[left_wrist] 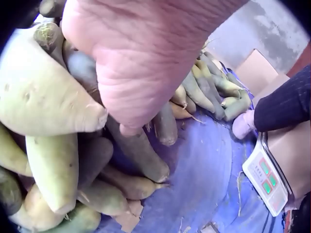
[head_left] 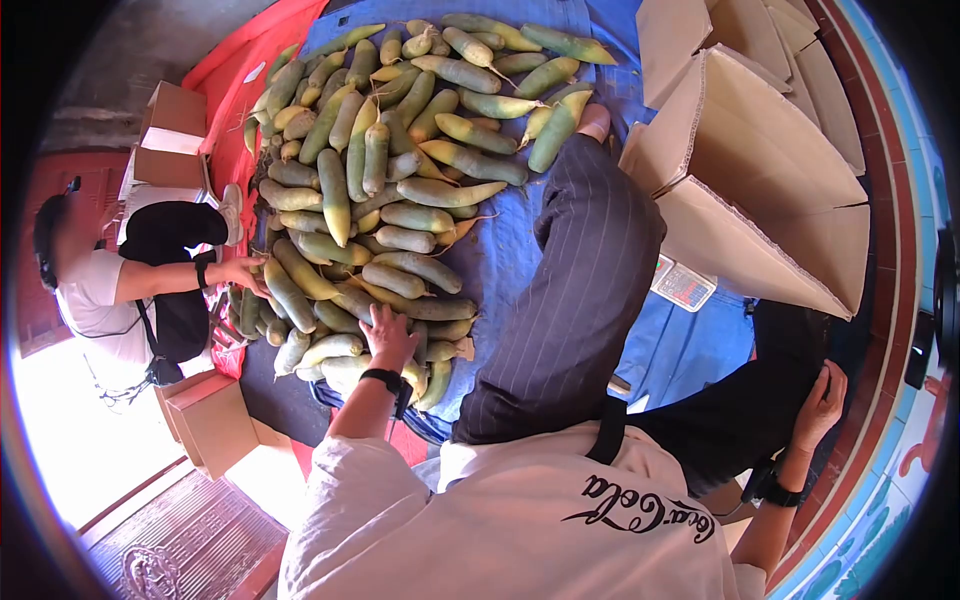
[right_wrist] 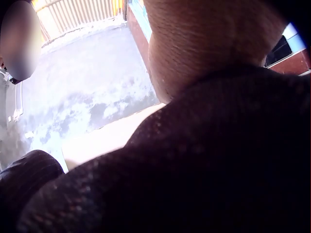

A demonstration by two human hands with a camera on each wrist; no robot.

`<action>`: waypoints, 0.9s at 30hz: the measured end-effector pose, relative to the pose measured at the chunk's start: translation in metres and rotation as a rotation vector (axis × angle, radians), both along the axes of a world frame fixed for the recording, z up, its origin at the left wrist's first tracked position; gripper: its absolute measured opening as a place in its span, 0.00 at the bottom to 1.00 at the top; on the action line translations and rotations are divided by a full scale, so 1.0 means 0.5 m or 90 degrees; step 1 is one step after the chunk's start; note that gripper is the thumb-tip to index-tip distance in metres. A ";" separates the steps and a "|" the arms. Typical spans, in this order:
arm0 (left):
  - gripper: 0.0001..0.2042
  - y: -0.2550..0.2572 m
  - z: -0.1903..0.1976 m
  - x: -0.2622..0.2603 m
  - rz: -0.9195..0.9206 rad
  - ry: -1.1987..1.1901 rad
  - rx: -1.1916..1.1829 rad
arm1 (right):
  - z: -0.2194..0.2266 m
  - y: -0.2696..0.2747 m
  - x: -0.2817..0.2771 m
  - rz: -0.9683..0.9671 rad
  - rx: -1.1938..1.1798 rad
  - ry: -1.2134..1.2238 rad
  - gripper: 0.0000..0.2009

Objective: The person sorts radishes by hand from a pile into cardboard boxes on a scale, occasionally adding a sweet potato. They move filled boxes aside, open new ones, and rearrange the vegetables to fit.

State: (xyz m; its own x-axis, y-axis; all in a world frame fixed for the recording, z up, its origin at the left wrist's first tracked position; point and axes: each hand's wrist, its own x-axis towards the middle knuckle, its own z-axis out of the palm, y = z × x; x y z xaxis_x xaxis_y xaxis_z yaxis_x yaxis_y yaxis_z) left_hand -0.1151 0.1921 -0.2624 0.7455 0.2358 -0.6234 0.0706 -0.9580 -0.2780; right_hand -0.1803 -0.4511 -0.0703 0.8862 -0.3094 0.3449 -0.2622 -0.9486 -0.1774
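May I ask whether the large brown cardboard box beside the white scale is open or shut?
The cardboard box is open: one sees straight into it.

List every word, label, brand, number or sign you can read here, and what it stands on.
"Coca-Cola": on the pale shirt.
Scale: digits and print too small and blurred to read.
Embossed panel, head view's lower left: marks too unclear to read.

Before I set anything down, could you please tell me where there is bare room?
The blue sheet shows a bare strip between the radishes and the striped trouser leg, and another patch between that leg, the scale and the dark trouser leg. It is crowded around the left hand, where radishes lie heaped.
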 end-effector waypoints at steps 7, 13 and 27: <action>0.15 0.036 -0.045 0.036 -0.162 0.024 0.099 | -0.004 0.001 -0.010 -0.029 0.021 -0.018 0.06; 0.16 0.029 -0.010 0.047 -0.171 0.022 0.086 | 0.005 0.016 0.004 -0.030 0.041 -0.023 0.05; 0.20 0.098 0.073 0.098 0.106 -0.303 -0.037 | -0.004 0.015 0.002 -0.025 0.066 -0.122 0.06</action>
